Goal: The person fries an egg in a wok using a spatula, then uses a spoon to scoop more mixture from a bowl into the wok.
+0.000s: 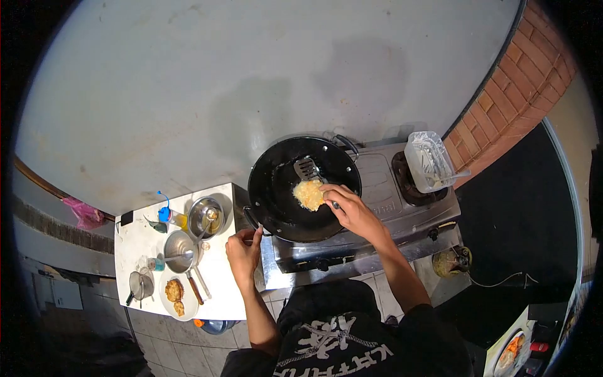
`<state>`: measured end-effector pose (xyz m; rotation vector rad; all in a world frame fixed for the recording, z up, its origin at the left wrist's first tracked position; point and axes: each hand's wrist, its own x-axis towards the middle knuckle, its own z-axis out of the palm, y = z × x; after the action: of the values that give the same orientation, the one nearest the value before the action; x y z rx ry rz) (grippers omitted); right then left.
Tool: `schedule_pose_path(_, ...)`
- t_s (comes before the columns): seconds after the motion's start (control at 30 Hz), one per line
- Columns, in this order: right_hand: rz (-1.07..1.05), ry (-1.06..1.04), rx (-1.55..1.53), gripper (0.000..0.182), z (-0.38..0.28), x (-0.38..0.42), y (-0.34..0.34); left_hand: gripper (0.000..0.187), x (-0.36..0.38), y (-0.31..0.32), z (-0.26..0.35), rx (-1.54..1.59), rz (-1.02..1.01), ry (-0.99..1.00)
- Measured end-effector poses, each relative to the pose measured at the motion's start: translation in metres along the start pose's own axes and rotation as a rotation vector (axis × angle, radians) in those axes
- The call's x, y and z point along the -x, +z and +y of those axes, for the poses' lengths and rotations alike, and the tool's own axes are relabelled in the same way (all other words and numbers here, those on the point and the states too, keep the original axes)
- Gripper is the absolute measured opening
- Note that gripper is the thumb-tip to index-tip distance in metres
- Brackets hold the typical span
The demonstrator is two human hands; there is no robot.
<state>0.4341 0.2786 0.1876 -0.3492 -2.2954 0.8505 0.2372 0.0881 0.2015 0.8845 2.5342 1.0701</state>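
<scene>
A black wok (276,176) sits on the left side of the gas stove, and a pale golden fritter (308,195) lies in it. My right hand (352,213) reaches over the wok, closed around the handle of a slotted metal spatula (306,168). The spatula's head rests at the wok's inner surface, just beyond the fritter, which partly overlaps its shaft in this view. At the wok's near left side, my left hand (244,252) has its fingers curled, with thumb and fingertip pinched at the lower end of the side handle (250,218).
On the stove's (377,182) right burner stands a clear plastic tub (429,160) with white residue. The white table (217,301) at left holds metal bowls (206,202), a strainer (141,286), an oil bottle (178,219) and a plate (187,310) with fried pieces. A gas cylinder (451,262) stands below right.
</scene>
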Motion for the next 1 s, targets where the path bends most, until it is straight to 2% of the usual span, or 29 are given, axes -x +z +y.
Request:
schedule_pose_path(0.17, -0.063, -0.012, 0.071, 0.032, 0.009, 0.002, -0.001, 0.029, -0.002, 0.003, -0.006, 0.0, 0.003, 0.002)
schedule_pose_path(0.5, -0.041, 0.043, 0.062, 0.028, -0.001, 0.008, -0.017, 0.028, 0.001, -0.001, 0.001, -0.02, 0.014, -0.006)
schedule_pose_path(0.8, 0.151, 0.068, 0.01, 0.016, -0.006, 0.012, -0.039, 0.03, -0.001, 0.0, 0.0, -0.042, 0.016, -0.027)
schedule_pose_path(0.87, 0.25, 0.227, -0.158, 0.014, -0.015, 0.016, -0.047, 0.031, 0.002, 0.0, -0.002, -0.039, 0.021, -0.038)
schedule_pose_path(0.9, 0.321, 0.156, -0.184, 0.014, -0.01, 0.018, -0.046, 0.031, 0.001, 0.001, -0.003, -0.026, 0.018, -0.033)
schedule_pose_path(0.93, 0.319, 0.152, -0.184, 0.014, -0.007, 0.02, -0.045, 0.031, 0.0, 0.002, -0.003, -0.015, 0.014, -0.027)
schedule_pose_path(1.0, 0.443, 0.162, -0.357, 0.012, -0.006, 0.023, -0.046, 0.031, -0.001, 0.003, -0.002, -0.019, 0.032, -0.023)
